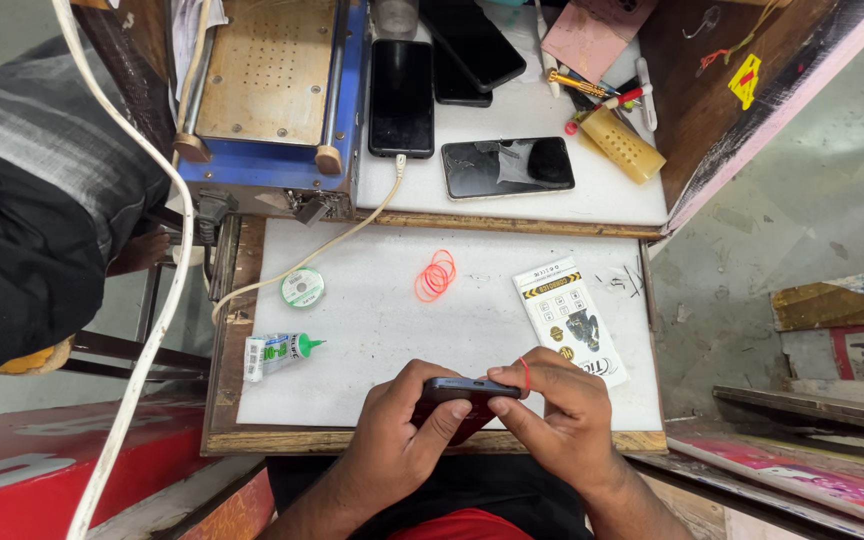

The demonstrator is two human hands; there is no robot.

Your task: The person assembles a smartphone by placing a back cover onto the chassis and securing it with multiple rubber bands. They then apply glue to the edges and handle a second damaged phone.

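**A:** What did the hands have, nearest the camera?

**B:** Both were closed together on one phone, held edge-up just above the near edge of the white board. The left hand gripped it from below with the thumb pressed against its side; the right hand pinched the other end with its fingertips. An orange band was looped over a right finger, touching the phone's end, so I judged the grip was meant to keep the phone steady while the band went round it.

**A:** And the board itself?

**B:** A printed card lay on it just beyond the right hand. Left of the hands a small glue tube lay on its side at the board's left edge, within easy reach. Farther in, a green wire spool sat near that same edge, and a little heap of orange bands lay near the board's middle, probably the spare stock.

**A:** Beyond the board?

**B:** A raised white shelf behind the board's far edge. On it a cracked phone lay flat, another phone was plugged into a cream cable that trailed back across the board, and more dark phones were stacked behind. A yellow block and pens lay toward the shelf's right. Left of the shelf stood a blue machine with a perforated plate.
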